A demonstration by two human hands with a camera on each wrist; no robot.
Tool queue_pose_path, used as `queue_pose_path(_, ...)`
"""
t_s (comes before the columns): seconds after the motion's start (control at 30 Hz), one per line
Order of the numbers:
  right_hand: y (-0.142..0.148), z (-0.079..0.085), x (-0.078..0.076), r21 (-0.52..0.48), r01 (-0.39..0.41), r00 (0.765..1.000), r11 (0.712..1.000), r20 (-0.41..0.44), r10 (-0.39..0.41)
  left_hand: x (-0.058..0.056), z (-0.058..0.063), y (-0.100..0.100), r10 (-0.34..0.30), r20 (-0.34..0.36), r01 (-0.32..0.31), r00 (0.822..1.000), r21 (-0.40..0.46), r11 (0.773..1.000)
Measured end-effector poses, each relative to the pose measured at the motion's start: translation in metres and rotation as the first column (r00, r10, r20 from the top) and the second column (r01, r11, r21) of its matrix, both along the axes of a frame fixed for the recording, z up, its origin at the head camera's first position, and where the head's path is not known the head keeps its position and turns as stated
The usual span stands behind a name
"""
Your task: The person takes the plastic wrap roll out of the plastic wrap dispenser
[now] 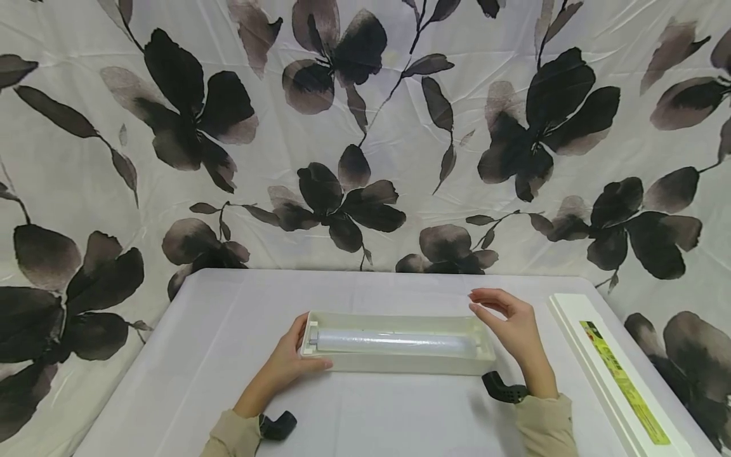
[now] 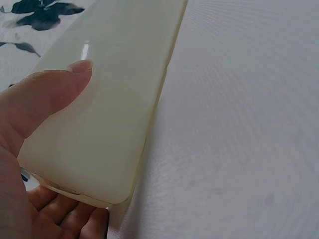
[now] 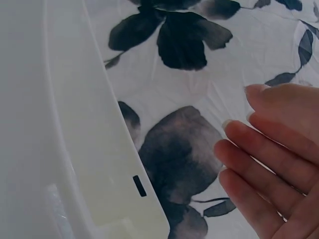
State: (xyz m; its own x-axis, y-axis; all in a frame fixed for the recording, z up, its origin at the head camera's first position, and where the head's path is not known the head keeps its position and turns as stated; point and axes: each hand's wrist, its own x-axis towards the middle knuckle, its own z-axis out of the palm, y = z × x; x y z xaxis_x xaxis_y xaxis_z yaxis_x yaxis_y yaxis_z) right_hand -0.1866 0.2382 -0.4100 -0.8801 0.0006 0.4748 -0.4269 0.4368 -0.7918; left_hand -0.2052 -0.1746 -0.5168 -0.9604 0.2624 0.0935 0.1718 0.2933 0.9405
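A cream plastic dispenser box (image 1: 405,364) lies lengthwise on the table with its open top facing up. Inside it rests a roll of clear cling film (image 1: 394,341). My left hand (image 1: 285,355) grips the box's left end. In the left wrist view, the thumb (image 2: 60,92) presses on the long front wall while the other fingers (image 2: 67,214) curl round the short end. Over the box's right end, my right hand (image 1: 511,320) is raised with nothing in it. Its fingers (image 3: 259,154) are loosely bent and apart from the box in the right wrist view.
A long white lid (image 1: 571,311) with a yellow-green label (image 1: 625,384) lies at the table's right side. White cloth covers the table (image 1: 388,419). Behind it hangs a floral curtain (image 1: 411,146). Black wrist cameras sit on both forearms.
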Motion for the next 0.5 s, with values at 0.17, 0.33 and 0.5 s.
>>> queue_pose_path(0.17, -0.003, -0.007, -0.003, -0.013, -0.08, 0.997, 0.997, -0.007, 0.08, 0.002, 0.001, 0.0, -0.007, 0.004, 0.007, 1.0, 0.012, 1.0)
queue_pose_path(0.33, 0.004, -0.028, -0.014, 0.032, -0.127, 0.992, 0.991, 0.024, 0.127, 0.002, 0.0, 0.0, -0.004, 0.006, 0.004, 1.0, -0.002, 1.0)
queue_pose_path(0.5, -0.002, -0.028, -0.014, 0.119, -0.181, 0.977, 0.976, 0.139, 0.165, 0.001, 0.0, 0.0, 0.003, 0.008, -0.003, 1.0, -0.011, 1.0)
